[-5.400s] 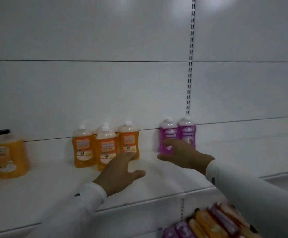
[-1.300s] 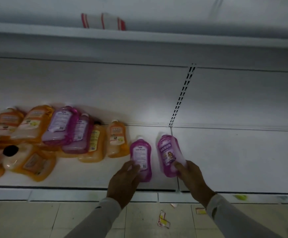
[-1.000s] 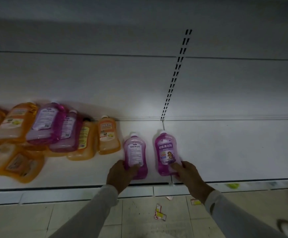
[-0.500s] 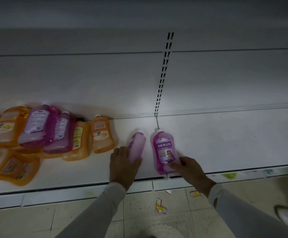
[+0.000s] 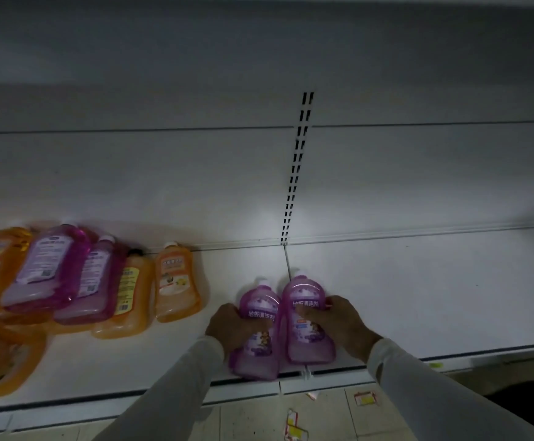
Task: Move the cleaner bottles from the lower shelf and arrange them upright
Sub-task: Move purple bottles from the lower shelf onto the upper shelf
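Observation:
Two purple cleaner bottles sit side by side at the front of the white lower shelf. My left hand grips the left purple bottle round its middle. My right hand grips the right purple bottle, thumb across its label. Both bottles point caps toward the back panel and are raised off the shelf at their tops, bases near the front edge. Further left lies a pile of bottles on their sides: an orange bottle, purple ones and more orange ones.
A slotted upright strip runs down the white back panel. The shelf right of my hands is bare white. Paper scraps lie on the tiled floor below the shelf's front edge.
The left bottle, on its edge half a second ago, now shows its label in my left hand. Both bottles have come together and toward the shelf's front edge.

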Demonstrator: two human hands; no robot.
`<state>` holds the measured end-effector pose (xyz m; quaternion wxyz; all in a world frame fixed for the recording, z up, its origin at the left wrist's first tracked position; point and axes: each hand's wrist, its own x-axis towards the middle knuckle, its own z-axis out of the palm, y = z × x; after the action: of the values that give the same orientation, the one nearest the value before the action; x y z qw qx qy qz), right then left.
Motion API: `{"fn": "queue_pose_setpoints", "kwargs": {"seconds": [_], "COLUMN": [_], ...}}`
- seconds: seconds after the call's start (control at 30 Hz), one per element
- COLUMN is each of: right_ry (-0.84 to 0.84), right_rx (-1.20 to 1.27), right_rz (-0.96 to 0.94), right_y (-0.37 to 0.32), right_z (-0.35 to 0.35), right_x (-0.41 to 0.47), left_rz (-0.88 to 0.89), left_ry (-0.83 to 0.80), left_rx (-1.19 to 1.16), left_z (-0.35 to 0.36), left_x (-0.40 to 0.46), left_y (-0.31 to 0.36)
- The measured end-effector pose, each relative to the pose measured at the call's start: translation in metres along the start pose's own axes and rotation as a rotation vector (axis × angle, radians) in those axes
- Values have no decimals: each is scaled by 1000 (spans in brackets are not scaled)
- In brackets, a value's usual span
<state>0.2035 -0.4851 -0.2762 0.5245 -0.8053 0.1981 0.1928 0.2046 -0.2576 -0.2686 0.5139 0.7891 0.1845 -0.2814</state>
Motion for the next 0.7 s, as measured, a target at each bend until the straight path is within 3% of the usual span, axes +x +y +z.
{"fn": "queue_pose_setpoints", "kwargs": {"seconds": [0.3,0.5,0.7], "right_ry": [-176,-121,-109], "right_rx": [127,30,29], "right_rz": [-22,-157,-291], "right_y": [-15,-28,-71], "right_z": [-2,-5,-8], "right_x": [-16,-64,-156], "left_rz": [72,205,398], "left_ry": [5,123,132], "left_rx": [-162,-98,-104], "left_z": [0,-31,-83], "left_x": [-23,-70,-169], "left_y": [-5,-19,-7]}}
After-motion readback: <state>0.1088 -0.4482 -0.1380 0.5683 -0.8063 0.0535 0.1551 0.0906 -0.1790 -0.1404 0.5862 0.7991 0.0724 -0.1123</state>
